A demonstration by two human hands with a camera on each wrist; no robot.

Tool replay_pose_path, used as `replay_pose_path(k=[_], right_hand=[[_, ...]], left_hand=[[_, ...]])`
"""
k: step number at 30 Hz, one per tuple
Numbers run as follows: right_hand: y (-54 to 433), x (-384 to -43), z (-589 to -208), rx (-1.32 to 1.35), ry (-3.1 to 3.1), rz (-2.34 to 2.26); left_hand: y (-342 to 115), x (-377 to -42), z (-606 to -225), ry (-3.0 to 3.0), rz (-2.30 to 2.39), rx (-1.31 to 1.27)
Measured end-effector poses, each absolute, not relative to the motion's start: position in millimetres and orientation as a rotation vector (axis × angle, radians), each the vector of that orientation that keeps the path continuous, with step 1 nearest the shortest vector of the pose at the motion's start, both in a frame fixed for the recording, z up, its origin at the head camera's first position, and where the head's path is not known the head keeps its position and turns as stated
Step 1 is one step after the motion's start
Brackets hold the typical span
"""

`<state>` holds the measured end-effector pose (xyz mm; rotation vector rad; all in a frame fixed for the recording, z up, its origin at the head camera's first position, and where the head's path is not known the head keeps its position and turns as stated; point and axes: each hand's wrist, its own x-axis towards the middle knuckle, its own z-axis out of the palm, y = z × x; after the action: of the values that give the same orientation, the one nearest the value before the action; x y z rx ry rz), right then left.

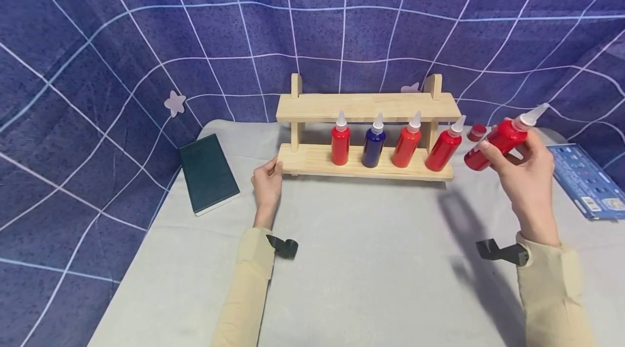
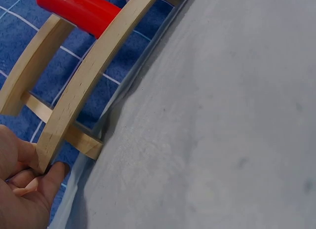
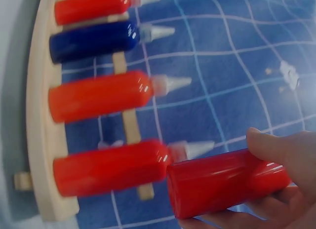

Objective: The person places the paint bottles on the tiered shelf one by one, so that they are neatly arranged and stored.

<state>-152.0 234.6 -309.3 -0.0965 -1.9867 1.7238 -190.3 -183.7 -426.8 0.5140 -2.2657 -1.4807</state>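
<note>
My right hand (image 1: 529,173) grips a red squeeze bottle (image 1: 503,141) with a white pointed nozzle, tilted in the air to the right of a two-tier wooden rack (image 1: 363,107). In the right wrist view, that bottle's base (image 3: 180,192) points toward the rack. My left hand (image 1: 267,181) pinches the left end of the lower shelf, its thumb and fingers around the board's end (image 2: 49,152) in the left wrist view. On the lower shelf stand a red bottle (image 1: 340,146), a dark blue bottle (image 1: 373,149), an orange-red bottle (image 1: 406,147) and another red bottle (image 1: 443,150).
A dark green flat box or book (image 1: 209,173) lies left of the rack. At right lies a blue printed package (image 1: 593,181). Behind the held bottle is a small red round thing (image 1: 477,132), partly hidden. Blue gridded cloth (image 1: 317,32) hangs behind the grey-white tabletop (image 1: 361,260).
</note>
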Motion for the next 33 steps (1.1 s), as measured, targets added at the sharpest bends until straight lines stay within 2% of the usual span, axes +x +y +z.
replay_pose_path(k=[5, 15, 24, 33], right_hand=[[220.8, -146.6, -299.6, 0.028, -1.965, 1.806], [188.0, -140.9, -286.6, 0.257, -2.1, 1.694], [144.2, -138.6, -289.3, 0.434, -2.22, 1.675], [105.4, -143.5, -302.0, 0.495, -2.367, 1.634]], left_hand=[[-183.1, -189.2, -425.1, -2.264, -1.474, 0.523], [-182.6, -189.3, -424.2, -2.265, -1.485, 0.539], [-183.1, -188.3, -424.6, -2.26, -1.483, 0.542], [-182.9, -189.0, -425.0, -2.243, -1.509, 0.535]])
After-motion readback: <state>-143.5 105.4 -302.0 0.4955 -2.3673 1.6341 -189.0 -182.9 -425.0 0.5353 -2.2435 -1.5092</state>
